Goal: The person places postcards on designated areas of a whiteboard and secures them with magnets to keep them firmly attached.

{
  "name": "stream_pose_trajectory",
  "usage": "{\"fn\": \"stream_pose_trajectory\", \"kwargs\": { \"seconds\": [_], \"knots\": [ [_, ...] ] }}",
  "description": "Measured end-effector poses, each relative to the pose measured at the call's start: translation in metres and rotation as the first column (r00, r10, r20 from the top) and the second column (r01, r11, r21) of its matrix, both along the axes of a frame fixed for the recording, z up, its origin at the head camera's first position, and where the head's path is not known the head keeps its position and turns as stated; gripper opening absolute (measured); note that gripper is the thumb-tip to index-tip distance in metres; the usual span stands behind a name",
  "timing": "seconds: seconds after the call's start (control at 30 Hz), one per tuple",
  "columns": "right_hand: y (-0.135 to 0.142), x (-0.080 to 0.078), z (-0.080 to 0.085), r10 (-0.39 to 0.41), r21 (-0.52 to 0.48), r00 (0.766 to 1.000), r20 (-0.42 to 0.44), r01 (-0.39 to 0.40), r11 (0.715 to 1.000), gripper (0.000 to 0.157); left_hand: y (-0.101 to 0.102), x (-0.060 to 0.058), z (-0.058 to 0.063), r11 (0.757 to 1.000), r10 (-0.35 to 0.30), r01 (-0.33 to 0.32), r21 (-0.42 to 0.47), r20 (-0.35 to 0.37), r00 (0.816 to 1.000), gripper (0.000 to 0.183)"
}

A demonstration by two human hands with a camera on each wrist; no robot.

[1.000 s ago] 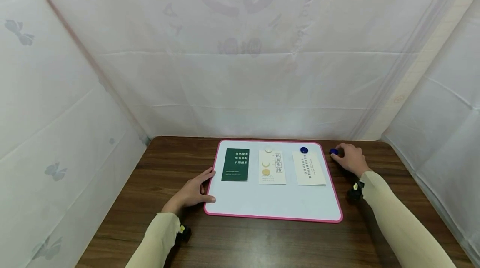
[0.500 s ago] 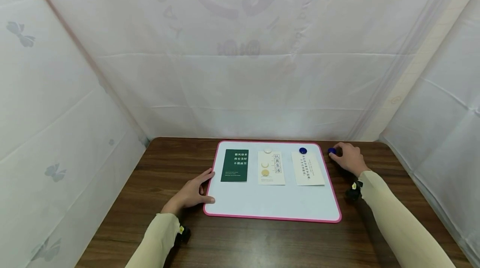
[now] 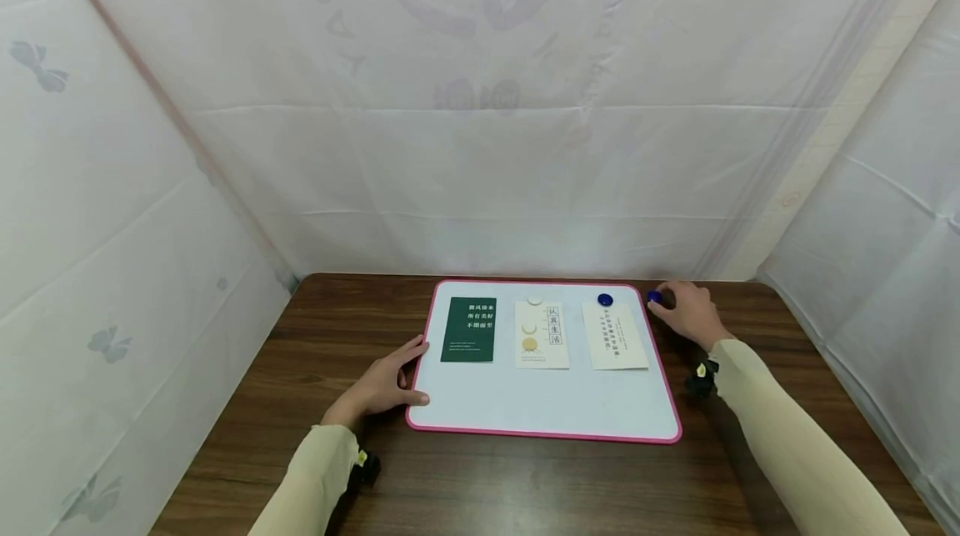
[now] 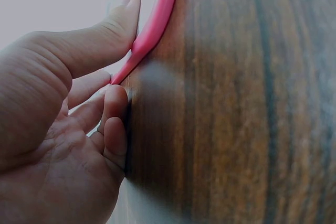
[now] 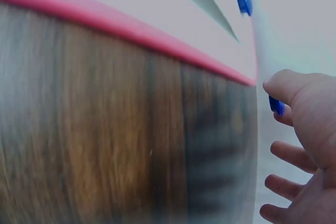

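A pink-edged whiteboard (image 3: 540, 407) lies on the wooden table. On it are a green card (image 3: 468, 329), a cream card (image 3: 542, 336) with a white magnet (image 3: 535, 300) at its top, and a white card (image 3: 617, 338) under a blue magnet (image 3: 605, 300). My left hand (image 3: 381, 383) rests on the board's left edge, thumb on the surface and fingers spread along the rim. Just off the upper right corner, my right hand (image 3: 688, 315) pinches another blue magnet (image 3: 654, 297) between thumb and index finger. In the right wrist view, this magnet (image 5: 276, 105) shows partly behind the thumb.
The wooden table (image 3: 525, 490) extends around the board. White patterned sheets hang behind it (image 3: 480, 186) and along both sides. A black wrist strap (image 3: 701, 380) with a small yellow piece sits at my right sleeve.
My right hand has moved slightly left with the pinched blue magnet, closer to the board's upper right corner. The left hand and the cards stay in place.
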State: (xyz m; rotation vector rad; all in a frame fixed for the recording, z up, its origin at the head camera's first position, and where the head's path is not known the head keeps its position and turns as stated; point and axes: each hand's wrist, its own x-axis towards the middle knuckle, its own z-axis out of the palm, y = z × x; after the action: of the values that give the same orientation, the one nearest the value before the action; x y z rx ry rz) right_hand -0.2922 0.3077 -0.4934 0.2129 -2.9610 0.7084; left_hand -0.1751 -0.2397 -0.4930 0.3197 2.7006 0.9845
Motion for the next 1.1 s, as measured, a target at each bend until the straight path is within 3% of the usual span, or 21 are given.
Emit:
{"fn": "stream_pose_trajectory", "kwargs": {
  "seconds": [0.33,1.1],
  "knots": [
    [-0.029,-0.003,0.009,0.059,-0.019,0.998,-0.028,-0.059,0.998,0.038,-0.001,-0.001,0.001,1.000,0.003,-0.003,-0.011,0.004,1.000,0.093],
    [-0.105,-0.004,0.026,0.161,-0.001,0.986,-0.036,-0.161,0.987,0.039,0.002,0.001,0.003,1.000,0.000,0.000,-0.012,0.004,1.000,0.094]
  ]
}}
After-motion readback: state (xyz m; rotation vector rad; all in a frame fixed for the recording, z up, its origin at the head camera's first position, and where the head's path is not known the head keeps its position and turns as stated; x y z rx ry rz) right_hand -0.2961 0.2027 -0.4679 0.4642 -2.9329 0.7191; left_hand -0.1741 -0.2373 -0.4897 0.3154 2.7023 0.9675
